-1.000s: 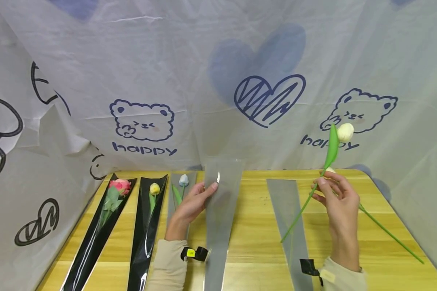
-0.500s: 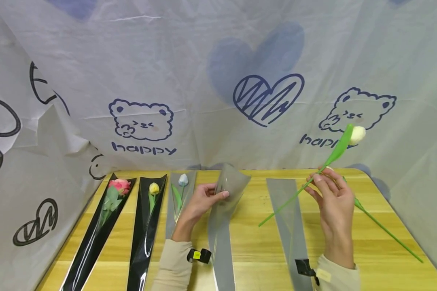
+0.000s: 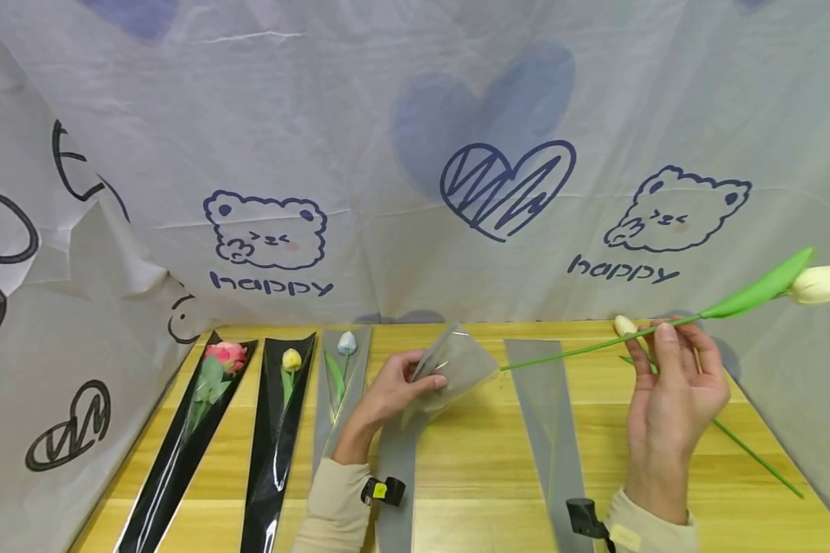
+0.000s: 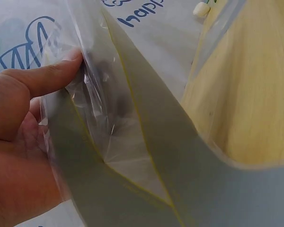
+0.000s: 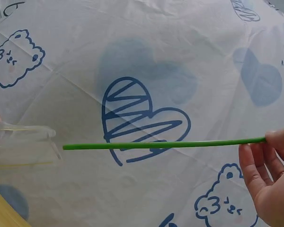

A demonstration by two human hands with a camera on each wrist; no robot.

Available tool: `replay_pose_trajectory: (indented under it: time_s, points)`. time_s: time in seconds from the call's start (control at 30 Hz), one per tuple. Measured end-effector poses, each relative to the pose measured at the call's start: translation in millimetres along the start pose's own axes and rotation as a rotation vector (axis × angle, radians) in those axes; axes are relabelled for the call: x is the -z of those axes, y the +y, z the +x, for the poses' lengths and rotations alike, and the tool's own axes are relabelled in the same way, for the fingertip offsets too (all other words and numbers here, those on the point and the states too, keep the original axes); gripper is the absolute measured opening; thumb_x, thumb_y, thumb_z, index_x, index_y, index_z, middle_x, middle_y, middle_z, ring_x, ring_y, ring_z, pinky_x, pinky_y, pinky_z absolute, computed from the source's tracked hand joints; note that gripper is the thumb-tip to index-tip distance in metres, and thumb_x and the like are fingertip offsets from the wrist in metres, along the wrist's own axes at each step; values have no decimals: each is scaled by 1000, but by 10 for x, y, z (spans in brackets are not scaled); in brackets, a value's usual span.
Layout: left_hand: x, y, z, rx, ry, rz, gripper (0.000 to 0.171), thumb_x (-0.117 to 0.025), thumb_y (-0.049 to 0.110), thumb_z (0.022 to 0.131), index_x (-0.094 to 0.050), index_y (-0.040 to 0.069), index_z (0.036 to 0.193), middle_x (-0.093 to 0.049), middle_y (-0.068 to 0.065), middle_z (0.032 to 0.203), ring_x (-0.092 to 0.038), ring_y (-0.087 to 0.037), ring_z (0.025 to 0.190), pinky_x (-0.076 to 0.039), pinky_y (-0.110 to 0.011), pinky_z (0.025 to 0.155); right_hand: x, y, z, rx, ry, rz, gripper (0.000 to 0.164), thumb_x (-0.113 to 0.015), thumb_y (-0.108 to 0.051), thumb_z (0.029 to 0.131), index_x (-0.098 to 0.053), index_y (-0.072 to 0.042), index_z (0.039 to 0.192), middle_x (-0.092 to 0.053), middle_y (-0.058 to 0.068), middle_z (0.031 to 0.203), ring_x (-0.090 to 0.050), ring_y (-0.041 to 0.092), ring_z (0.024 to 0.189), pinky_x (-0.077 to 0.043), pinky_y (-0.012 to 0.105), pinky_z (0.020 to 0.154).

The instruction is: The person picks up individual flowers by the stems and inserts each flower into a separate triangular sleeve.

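Table point(image 3: 470, 476) holds, left to right, a black sleeve point(image 3: 159, 491) with a pink flower point(image 3: 227, 356) inside, a second black sleeve point(image 3: 268, 453) with a yellow tulip point(image 3: 291, 359), a grey sleeve point(image 3: 358, 369) with a blue tulip point(image 3: 346, 342), and a flat grey sleeve point(image 3: 546, 415) farther right. Left hand point(image 3: 394, 392) pinches a translucent sleeve point(image 3: 459, 365), mouth spread; right hand point(image 3: 674, 392) pinches a white tulip point(image 3: 750, 296) by the stem, tip just outside that mouth.

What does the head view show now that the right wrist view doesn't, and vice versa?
Only the head view: the raised tulip's white bloom, plus the wrapped pink flower, yellow tulip and pale blue tulip.
Only the right wrist view: a slight gap between the green stem and clear sleeve.
Both: that stem and sleeve, the right hand, left hand (barely, from the right wrist) and striped heart.
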State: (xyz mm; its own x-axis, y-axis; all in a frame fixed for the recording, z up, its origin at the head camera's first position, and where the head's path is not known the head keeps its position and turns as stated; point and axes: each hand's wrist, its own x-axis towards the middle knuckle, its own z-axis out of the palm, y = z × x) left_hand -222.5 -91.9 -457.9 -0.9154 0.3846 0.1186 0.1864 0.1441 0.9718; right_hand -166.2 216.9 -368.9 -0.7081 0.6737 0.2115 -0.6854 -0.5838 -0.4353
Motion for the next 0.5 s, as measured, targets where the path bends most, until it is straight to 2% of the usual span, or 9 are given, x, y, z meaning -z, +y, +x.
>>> replay_pose_trajectory:
  time_s: [0.17, 0.5]
  points:
    - [-8, 34, -5, -15, -30, 9, 29, -72, 4, 96, -66, -7, 121, -67, -8, 92, -60, -15, 78, -50, -27, 70, -27, 33, -27, -2, -27, 5, 27, -70, 18, 87, -56, 21, 110, -63, 25, 92, -68, 33, 81, -61, 37, 65]
    - [-67, 111, 0, -26, -54, 10, 25, -72, 5, 96, -67, -8, 117, -67, -8, 91, -62, -13, 77, -52, -26, 69, -73, 243, -147, -77, -190, -149, 24, -70, 15, 89, -58, 19, 108, -67, 22, 93, -69, 29, 83, -61, 36, 71]
